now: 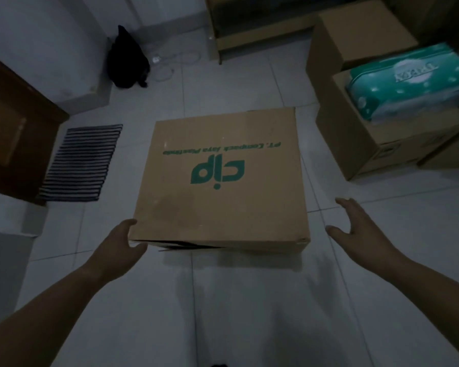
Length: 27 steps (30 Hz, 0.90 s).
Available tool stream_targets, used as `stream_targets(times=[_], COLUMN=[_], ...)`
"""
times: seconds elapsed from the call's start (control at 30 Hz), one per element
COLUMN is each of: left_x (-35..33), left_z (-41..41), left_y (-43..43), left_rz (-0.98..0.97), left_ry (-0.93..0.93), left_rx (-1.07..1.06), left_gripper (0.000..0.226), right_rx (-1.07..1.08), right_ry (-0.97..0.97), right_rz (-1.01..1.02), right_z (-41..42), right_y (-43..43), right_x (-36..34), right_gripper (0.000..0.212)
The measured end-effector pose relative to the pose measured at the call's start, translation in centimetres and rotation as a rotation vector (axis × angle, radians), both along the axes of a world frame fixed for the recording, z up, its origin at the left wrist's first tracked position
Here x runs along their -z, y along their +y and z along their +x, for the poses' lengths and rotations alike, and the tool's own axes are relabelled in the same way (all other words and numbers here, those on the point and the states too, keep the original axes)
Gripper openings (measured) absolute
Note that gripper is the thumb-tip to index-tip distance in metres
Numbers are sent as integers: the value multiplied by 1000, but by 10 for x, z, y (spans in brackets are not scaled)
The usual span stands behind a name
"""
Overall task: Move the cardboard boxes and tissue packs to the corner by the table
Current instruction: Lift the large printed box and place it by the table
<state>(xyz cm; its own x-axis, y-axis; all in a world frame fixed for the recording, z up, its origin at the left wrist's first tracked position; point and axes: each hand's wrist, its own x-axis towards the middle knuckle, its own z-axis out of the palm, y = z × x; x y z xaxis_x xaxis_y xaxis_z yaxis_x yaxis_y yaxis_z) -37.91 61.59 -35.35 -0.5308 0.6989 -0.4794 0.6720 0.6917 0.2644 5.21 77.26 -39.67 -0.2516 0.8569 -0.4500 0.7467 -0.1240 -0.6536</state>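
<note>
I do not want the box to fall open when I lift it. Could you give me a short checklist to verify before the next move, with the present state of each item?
1. Left hand on the cardboard box: ok, it holds the near left corner.
2. Right hand on the box: not ok, it is open and apart from the right side.
3. Near lower edge closed: not ok, a dark gap shows there; a flap may be loose.
4. Nothing lying on the box top: ok.
5. Weight and contents: cannot tell.
</note>
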Motion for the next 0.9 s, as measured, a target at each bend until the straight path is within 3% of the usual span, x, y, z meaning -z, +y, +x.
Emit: stream_targets(times=[0.13, 0.47, 0.73, 0.9], left_x=[49, 143, 172, 147], left_z=[-40, -104, -109, -112], left_y=[5, 7, -7, 4], left_rz=[5, -16, 63, 284], left_ry=[-48, -275, -422, -554], left_rx=[-11, -371, -441, -595], left_gripper=[67, 91, 47, 58], right_rx=[155, 405, 494, 574], right_ry=[3, 31, 141, 241], right_rz=[-131, -277, -264, -108], right_z=[-38, -69, -71, -81], right_y=[-7, -23, -36, -30], right_x=[53, 133, 145, 113], right_gripper=[72, 79, 54, 43])
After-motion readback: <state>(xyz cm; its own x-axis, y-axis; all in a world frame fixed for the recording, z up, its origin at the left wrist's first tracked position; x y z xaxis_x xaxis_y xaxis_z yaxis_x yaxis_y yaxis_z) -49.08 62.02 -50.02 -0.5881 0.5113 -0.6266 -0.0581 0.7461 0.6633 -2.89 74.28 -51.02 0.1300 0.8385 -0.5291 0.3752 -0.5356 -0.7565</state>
